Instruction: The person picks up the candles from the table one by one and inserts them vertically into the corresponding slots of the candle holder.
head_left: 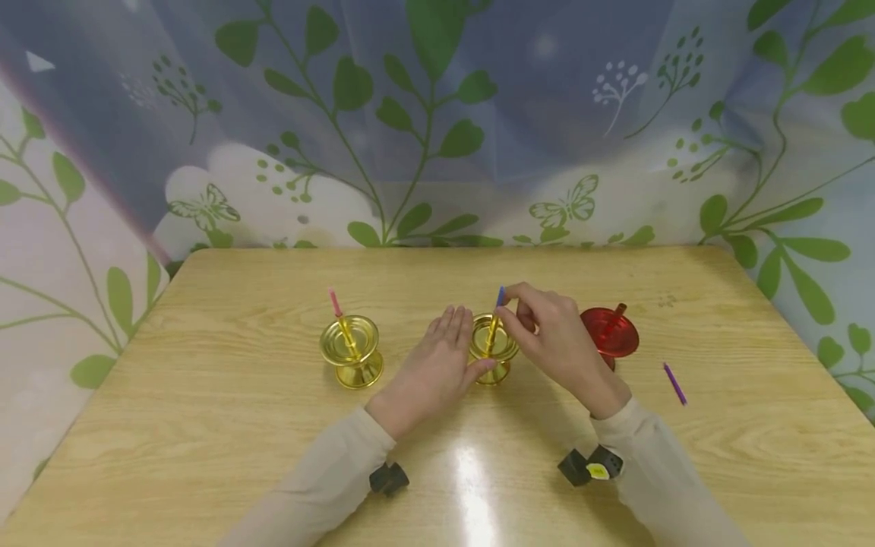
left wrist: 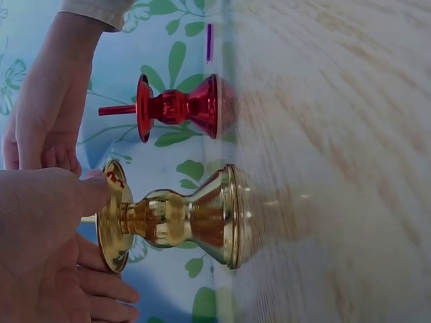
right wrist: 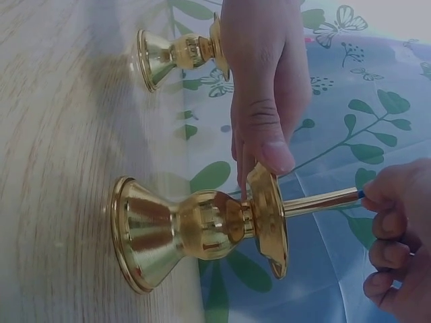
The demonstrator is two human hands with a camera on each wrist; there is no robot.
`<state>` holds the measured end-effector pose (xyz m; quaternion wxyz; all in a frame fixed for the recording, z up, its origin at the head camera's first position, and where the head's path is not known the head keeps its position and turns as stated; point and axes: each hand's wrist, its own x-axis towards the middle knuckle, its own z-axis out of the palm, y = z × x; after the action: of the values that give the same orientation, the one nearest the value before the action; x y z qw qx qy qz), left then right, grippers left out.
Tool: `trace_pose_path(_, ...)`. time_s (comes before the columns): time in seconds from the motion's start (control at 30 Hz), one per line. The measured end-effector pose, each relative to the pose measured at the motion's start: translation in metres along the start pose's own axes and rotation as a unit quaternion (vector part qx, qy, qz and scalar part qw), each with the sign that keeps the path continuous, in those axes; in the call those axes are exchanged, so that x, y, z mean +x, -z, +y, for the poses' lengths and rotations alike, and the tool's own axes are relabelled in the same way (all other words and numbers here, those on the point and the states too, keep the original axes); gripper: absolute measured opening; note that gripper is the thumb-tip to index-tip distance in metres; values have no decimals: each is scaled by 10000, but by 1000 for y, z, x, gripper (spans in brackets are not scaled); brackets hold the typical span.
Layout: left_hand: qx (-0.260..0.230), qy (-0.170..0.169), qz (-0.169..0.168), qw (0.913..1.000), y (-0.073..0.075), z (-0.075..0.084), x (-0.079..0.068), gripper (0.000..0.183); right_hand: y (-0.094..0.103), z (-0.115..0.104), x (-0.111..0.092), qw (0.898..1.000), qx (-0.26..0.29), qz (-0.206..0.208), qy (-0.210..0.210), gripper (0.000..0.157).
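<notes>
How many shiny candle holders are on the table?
3. A gold metal candle holder stands on the left, a second gold one in the middle between the hands, and a red metal candle holder on the right. None looks hidden.

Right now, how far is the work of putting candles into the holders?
Done: the left gold holder carries a pink candle. In hand: the left hand steadies the middle gold holder while the right hand pinches a blue candle at its top. The red holder shows a red stick. Left: a purple candle lies loose on the table.
</notes>
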<state>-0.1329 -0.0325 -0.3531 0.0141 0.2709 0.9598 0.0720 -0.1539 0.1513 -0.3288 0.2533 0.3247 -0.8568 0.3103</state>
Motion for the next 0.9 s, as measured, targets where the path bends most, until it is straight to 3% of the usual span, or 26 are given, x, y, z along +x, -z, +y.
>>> trace_pose_path(0.33,104,145,162,9997,-1,3,1,76,0,0,2,9999,-38,-93,2,10)
trace_pose_path(0.9,223,509,33,9984,-3,7,0,78,0,0,-1,9992,-15,-357,-202,8)
